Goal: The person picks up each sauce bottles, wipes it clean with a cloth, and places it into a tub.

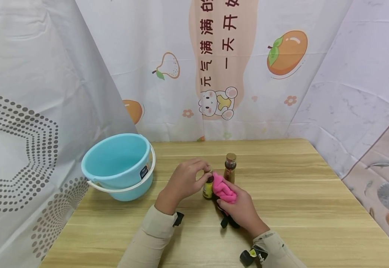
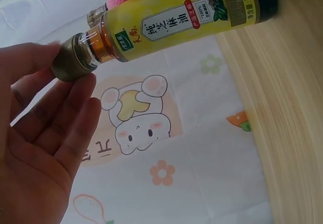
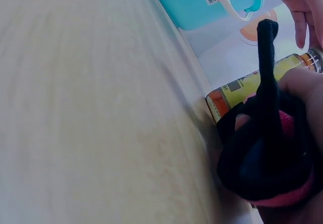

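Observation:
A small sesame oil bottle [image 2: 176,24] with a yellow label and dark gold cap [image 2: 68,62] stands on the table; the left wrist view shows it sideways. My left hand [image 1: 185,180] pinches the cap between thumb and fingers. My right hand [image 1: 242,208] grips a bunched pink cloth [image 1: 223,190] with black trim, right beside the bottle. In the right wrist view a black loop [image 3: 267,57] on the cloth sticks up across the bottle's label. A second, brown bottle [image 1: 230,167] with a gold cap stands just behind the right hand, its lower part hidden.
A light blue bucket [image 1: 120,178] with a white handle stands on the table's left side. The wooden table [image 1: 308,208] reaches back to a patterned curtain [image 1: 167,100], and more curtains hang at both sides.

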`<state>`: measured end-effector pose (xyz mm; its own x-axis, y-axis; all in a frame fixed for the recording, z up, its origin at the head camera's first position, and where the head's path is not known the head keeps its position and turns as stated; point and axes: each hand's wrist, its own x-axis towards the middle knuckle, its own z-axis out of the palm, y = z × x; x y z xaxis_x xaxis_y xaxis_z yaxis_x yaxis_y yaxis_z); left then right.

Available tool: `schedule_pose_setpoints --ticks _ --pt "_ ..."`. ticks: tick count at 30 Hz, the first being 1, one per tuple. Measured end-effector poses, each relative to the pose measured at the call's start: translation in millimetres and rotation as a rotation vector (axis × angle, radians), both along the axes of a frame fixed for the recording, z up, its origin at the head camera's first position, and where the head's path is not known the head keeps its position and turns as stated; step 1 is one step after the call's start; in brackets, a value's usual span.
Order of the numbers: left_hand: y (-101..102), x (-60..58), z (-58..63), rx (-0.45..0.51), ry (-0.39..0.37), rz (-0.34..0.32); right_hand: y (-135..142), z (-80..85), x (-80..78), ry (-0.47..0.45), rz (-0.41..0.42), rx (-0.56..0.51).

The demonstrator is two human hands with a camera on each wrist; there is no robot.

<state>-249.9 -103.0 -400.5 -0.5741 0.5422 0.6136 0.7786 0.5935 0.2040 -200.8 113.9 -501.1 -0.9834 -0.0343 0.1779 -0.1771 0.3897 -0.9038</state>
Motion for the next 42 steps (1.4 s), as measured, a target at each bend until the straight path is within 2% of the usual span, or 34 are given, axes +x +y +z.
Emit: schedule_pose_setpoints --ticks 11,23,38,42 --pt "0.0 -3.0 -0.8 0.029 0.002 -0.037 0.2 1.1 0.1 0.033 -0.008 0.020" --pt "0.8 -3.7 -1.9 0.051 0.022 -0.044 0.1 1.5 0.5 0.085 0.005 -0.045" --pt "5.2 -4.3 -7.3 0.077 0.052 0.010 -0.3 9.2 5.7 0.250 0.048 -0.187" --pt "6.8 -4.7 -8.6 0.079 0.076 0.028 0.4 9.0 6.0 0.255 0.057 -0.191"
